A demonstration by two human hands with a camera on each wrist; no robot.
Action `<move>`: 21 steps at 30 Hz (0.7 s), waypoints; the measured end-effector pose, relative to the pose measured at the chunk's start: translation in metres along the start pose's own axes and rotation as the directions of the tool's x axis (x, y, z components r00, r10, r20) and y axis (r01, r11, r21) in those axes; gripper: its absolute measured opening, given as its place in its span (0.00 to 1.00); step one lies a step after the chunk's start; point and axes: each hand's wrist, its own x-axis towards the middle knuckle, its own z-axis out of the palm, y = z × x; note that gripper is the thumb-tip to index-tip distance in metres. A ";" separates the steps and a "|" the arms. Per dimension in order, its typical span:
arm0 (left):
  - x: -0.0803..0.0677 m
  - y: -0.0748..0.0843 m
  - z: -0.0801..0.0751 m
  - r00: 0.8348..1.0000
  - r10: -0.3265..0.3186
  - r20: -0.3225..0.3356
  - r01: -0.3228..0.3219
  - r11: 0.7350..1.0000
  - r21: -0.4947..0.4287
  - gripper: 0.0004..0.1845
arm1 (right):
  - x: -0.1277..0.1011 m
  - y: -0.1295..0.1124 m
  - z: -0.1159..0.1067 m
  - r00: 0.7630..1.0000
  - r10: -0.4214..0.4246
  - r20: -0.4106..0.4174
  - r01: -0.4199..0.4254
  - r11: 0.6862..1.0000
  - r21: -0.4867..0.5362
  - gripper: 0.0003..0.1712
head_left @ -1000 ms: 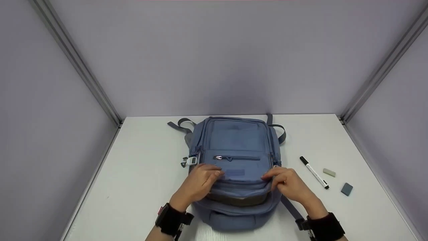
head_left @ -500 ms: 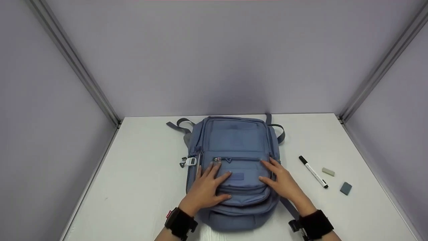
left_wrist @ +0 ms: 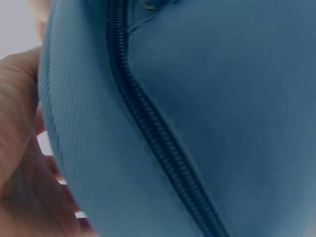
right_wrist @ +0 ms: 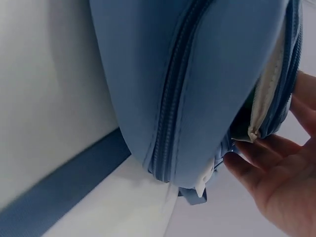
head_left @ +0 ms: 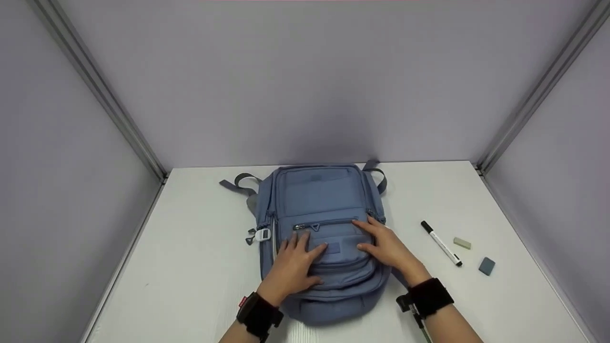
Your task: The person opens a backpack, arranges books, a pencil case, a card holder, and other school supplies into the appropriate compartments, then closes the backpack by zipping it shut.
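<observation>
Blue backpack [head_left: 324, 209] lies flat at bench [head_left: 190, 267] centre. My left hand [head_left: 293, 267] & right hand [head_left: 386, 247] rest on its front pocket, fingers straight, grip apart, probably to flatten it. Marker [head_left: 441, 243] w/ two erasers lies to the right.

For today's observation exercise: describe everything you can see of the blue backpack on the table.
The blue backpack lies flat on the white table, front panel up, made of what looks like woven fabric. It has grey straps at the far end, a white buckle on its left side, and a small horizontal zip pocket that looks closed. The left hand and right hand rest flat on its lower front pocket.
</observation>
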 end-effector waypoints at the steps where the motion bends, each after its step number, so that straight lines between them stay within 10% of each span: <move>1: 0.000 0.001 0.000 1.000 -0.006 -0.004 0.006 1.000 0.008 0.45 | 0.002 0.001 0.000 1.000 -0.007 0.001 0.007 1.000 0.003 0.35; 10: 0.006 0.006 -0.002 1.000 -0.016 0.001 0.016 0.999 0.052 0.45 | 0.019 0.009 -0.017 0.983 0.139 -0.121 -0.117 0.978 0.175 0.33; 14: 0.009 0.007 -0.002 1.000 -0.012 -0.015 0.014 0.992 0.123 0.44 | 0.035 0.014 -0.019 0.936 0.246 -0.253 -0.227 0.969 0.101 0.24; 21: 0.011 0.010 -0.001 0.999 -0.009 -0.052 0.020 0.976 0.215 0.43 | 0.051 0.024 -0.011 0.925 0.315 -0.213 -0.332 0.942 -0.049 0.26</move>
